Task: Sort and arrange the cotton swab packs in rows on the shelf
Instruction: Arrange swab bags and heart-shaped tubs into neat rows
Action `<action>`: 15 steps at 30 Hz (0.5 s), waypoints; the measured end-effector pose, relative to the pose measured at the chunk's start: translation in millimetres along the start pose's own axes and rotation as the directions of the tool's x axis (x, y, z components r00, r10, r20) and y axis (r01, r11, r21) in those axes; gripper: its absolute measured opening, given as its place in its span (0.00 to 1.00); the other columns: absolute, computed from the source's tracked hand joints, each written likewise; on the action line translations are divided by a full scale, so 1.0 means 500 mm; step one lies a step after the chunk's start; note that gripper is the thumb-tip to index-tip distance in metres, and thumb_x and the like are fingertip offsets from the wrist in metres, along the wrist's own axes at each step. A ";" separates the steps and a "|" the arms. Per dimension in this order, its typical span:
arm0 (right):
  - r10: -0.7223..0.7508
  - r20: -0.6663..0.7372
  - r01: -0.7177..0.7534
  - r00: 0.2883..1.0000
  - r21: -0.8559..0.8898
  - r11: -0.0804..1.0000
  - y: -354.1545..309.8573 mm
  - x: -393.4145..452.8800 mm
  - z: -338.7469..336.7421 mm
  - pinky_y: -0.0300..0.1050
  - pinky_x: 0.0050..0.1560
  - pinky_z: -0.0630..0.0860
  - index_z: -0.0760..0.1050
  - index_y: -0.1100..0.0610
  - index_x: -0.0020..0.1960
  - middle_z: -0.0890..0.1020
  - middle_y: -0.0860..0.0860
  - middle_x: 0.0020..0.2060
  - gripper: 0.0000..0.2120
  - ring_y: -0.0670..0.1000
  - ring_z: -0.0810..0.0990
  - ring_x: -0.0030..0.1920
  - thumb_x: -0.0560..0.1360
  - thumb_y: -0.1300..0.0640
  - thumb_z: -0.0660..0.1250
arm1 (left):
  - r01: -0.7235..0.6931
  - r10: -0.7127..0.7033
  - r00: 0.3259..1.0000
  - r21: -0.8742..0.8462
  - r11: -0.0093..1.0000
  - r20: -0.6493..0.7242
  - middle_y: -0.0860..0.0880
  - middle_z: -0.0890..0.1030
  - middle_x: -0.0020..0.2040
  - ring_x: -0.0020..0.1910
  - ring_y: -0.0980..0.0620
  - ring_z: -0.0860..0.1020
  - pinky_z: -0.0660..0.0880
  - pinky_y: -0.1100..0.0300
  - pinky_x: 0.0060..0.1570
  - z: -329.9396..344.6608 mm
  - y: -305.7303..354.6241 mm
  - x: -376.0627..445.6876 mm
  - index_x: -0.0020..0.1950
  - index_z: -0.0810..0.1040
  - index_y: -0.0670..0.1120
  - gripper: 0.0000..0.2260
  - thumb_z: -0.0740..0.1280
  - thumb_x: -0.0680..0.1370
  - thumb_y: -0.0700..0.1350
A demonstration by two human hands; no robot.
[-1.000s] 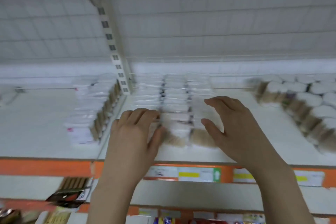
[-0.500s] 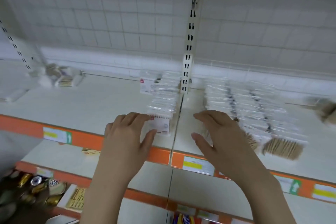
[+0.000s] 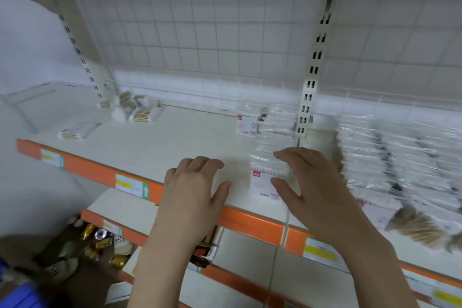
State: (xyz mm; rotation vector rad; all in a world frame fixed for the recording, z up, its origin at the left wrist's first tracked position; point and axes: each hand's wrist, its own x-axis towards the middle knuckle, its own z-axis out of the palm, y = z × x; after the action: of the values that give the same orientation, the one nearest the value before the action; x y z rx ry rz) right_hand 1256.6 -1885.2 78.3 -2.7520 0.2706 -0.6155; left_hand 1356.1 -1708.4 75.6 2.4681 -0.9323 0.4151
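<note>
Clear-wrapped swab row (image 3: 271, 147) sits between spread, empty hands, left hand (image 3: 193, 189) on bare shelf (image 3: 155, 147), right hand (image 3: 308, 182) alongside; best squeeze evenly, squaring packs.

Both my forearms reach forward, bare. My left hand (image 3: 197, 182) is palm down, fingers loosely bent, thumb spread to the right. My right hand (image 3: 310, 182) is beside it, fingers extended forward, thumb spread left, holding nothing.
</note>
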 end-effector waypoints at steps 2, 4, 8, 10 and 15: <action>-0.011 -0.007 0.011 1.000 0.012 1.000 -0.019 0.019 0.014 0.40 0.62 0.60 0.69 0.52 0.67 0.72 0.45 0.63 0.20 0.47 0.66 0.65 0.76 0.51 0.63 | 0.005 -0.005 1.000 0.000 1.000 0.021 0.54 0.77 0.58 0.59 0.51 0.71 0.63 0.58 0.54 0.000 -0.026 0.002 0.61 0.76 0.50 0.15 0.65 0.76 0.51; -0.021 -0.003 0.021 1.000 0.020 1.000 -0.045 0.043 0.035 0.41 0.63 0.62 0.70 0.52 0.66 0.73 0.45 0.62 0.19 0.47 0.67 0.64 0.76 0.51 0.63 | 0.016 -0.016 1.000 -0.016 1.000 0.027 0.55 0.76 0.59 0.59 0.52 0.71 0.63 0.59 0.55 -0.004 -0.061 0.005 0.61 0.75 0.51 0.15 0.65 0.76 0.52; -0.004 0.003 0.004 1.000 0.038 0.999 -0.106 0.084 0.092 0.42 0.64 0.63 0.70 0.52 0.67 0.73 0.46 0.62 0.20 0.46 0.68 0.63 0.76 0.51 0.64 | 0.026 -0.024 0.999 -0.038 0.999 0.041 0.54 0.76 0.58 0.59 0.52 0.72 0.67 0.57 0.57 -0.021 -0.161 0.017 0.61 0.75 0.50 0.15 0.65 0.76 0.52; 0.018 -0.005 -0.018 1.000 0.028 0.999 -0.145 0.105 0.129 0.41 0.65 0.61 0.70 0.52 0.67 0.73 0.46 0.62 0.20 0.47 0.67 0.64 0.76 0.51 0.64 | 0.027 -0.024 0.998 -0.043 0.999 0.059 0.54 0.76 0.58 0.58 0.52 0.72 0.68 0.56 0.57 -0.034 -0.228 0.022 0.61 0.76 0.50 0.15 0.65 0.76 0.52; 0.038 0.044 -0.038 0.998 -0.011 0.999 -0.269 0.168 0.227 0.44 0.66 0.63 0.68 0.52 0.68 0.71 0.47 0.65 0.21 0.48 0.67 0.66 0.76 0.50 0.63 | 0.063 -0.059 0.994 -0.037 0.997 0.088 0.52 0.78 0.57 0.55 0.49 0.75 0.71 0.53 0.53 -0.081 -0.410 0.037 0.59 0.77 0.48 0.14 0.66 0.75 0.50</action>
State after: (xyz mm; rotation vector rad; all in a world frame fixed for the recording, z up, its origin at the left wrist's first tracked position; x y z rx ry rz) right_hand 1396.7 -1751.5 57.8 -2.7600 0.3159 -0.5437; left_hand 1504.4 -1562.0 52.9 2.4884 -0.8882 0.2682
